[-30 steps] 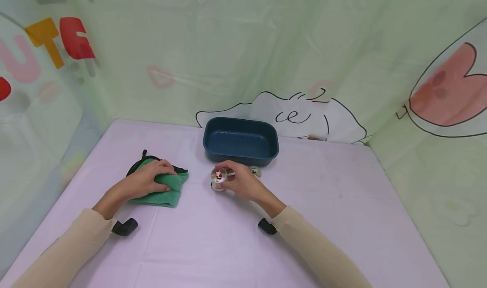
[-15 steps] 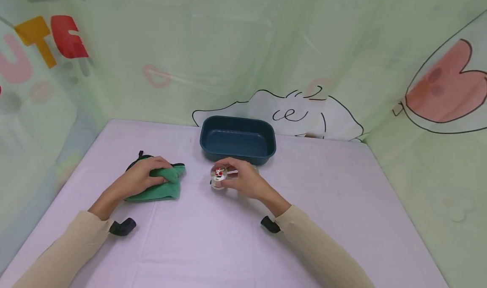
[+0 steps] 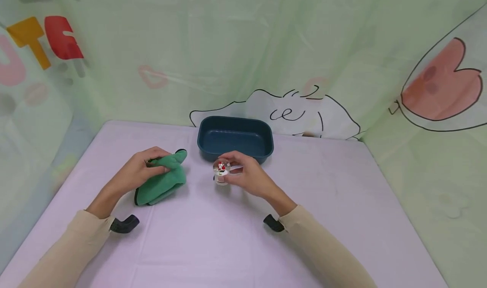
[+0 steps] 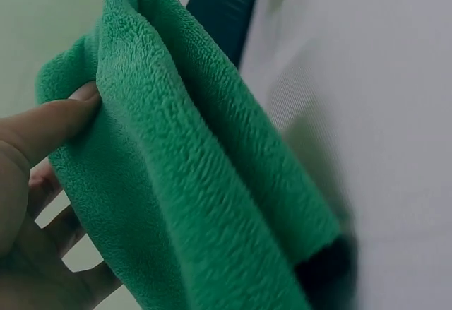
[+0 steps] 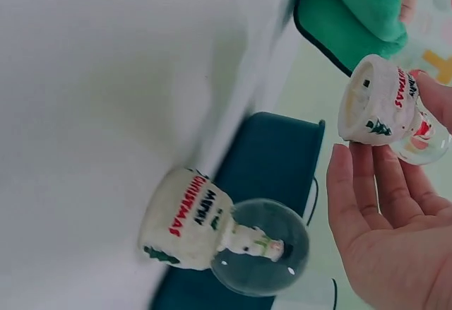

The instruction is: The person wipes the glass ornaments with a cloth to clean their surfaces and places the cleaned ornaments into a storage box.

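Observation:
My left hand pinches a green cloth with dark edging between thumb and fingers. In the left wrist view the folded cloth hangs in drooping layers, the thumb pressed on its upper part. My right hand grips a small snow globe with a red-and-white figure inside. The right wrist view shows the underside and lettered white base of this held globe, off the table. A second snow globe, with a snowman-like white figure, stands on the table; my right hand hides it in the head view.
A dark blue rectangular basin stands at the back of the table, just beyond my right hand. The pale tablecloth covers the table. Printed green curtains hang behind and at both sides.
My left hand has gathered and lifted the cloth, which lay flatter on the table before. The held snow globe has risen a little in my right hand.

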Tool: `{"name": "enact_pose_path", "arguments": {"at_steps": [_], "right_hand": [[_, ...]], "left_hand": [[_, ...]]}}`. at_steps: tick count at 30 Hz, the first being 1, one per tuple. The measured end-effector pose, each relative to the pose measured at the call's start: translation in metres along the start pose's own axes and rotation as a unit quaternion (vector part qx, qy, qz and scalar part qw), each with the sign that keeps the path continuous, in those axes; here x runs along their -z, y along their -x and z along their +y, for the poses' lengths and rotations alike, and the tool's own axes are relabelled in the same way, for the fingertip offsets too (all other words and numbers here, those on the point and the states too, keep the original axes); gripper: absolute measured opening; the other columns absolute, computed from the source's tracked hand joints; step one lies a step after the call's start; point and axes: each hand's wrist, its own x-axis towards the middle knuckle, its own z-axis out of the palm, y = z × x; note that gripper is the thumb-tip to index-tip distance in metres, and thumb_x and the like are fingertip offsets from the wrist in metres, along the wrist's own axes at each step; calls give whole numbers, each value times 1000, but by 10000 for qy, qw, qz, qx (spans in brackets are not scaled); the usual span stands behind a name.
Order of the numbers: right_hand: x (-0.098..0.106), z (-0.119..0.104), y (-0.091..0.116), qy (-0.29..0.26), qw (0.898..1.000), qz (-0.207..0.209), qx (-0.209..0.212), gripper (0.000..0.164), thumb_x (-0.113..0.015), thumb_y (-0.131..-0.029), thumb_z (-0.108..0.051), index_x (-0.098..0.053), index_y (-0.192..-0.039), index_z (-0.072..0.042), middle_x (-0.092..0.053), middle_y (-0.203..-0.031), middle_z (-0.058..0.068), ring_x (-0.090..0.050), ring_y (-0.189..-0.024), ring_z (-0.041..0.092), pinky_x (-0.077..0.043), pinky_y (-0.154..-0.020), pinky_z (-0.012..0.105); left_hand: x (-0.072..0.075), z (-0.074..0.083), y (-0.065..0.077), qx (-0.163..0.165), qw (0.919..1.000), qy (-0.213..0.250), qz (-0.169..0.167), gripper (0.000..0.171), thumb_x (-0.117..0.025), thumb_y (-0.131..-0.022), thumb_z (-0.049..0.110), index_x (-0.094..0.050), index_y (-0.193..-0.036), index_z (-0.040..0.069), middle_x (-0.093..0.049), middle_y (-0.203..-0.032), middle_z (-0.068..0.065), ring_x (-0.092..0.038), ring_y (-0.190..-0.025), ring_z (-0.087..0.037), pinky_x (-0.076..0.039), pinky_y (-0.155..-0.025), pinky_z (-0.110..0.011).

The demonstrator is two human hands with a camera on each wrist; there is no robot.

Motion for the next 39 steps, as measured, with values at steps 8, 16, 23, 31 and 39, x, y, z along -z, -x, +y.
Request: {"name": "enact_pose_path", "arguments": {"at_steps": [8, 16, 23, 31, 39], "right_hand": [[9, -11, 6, -186, 9995, 144, 192, 48, -82, -86, -9, -63, -129, -15, -65, -122, 2, -63, -109, 20, -56, -97, 44], [14, -19, 8, -76, 9980, 151, 609, 52, -82, -87, -12, -64, -135, -21, -65, -124, -3, -61, -110, 18, -58, -91, 40], [15, -27, 7, 294, 9958, 319, 801, 56, -82, -87, -13, -63, -139, -24, -64, -120, -4, -57, -105, 18, -58, -76, 34], [14, -39, 7, 152, 9963, 629, 568, 45, -80, -86, -5, -59, -125, -11, -65, -124, 3, -61, -112, 19, -59, -84, 38], [20, -45, 8, 56, 9923, 610, 1077, 48, -78, -87, -2, -61, -132, -10, -62, -126, 4, -59, -111, 21, -61, -83, 34]], "left_hand": [[-9, 25, -6, -37, 9980, 529, 350, 28, -72, -96, 16, -71, -124, 19, -66, -120, 2, -58, -109, -12, -52, -89, -28], [-22, 51, -17, -198, 9884, 1392, 573, 30, -74, -94, 12, -71, -124, 12, -65, -122, 2, -58, -114, -16, -52, -92, -27], [-34, 70, -26, -404, 9810, 1737, 769, 33, -75, -93, 11, -70, -126, 10, -65, -124, 0, -58, -116, -20, -52, -95, -29], [-47, 91, -32, -549, 9751, 1955, 892, 35, -73, -94, 10, -68, -129, 11, -65, -125, 0, -58, -120, -21, -53, -96, -32], [-59, 102, -35, -712, 9749, 1842, 1024, 37, -73, -94, 10, -67, -130, 13, -64, -125, 3, -55, -120, -19, -53, -96, -39]]}}
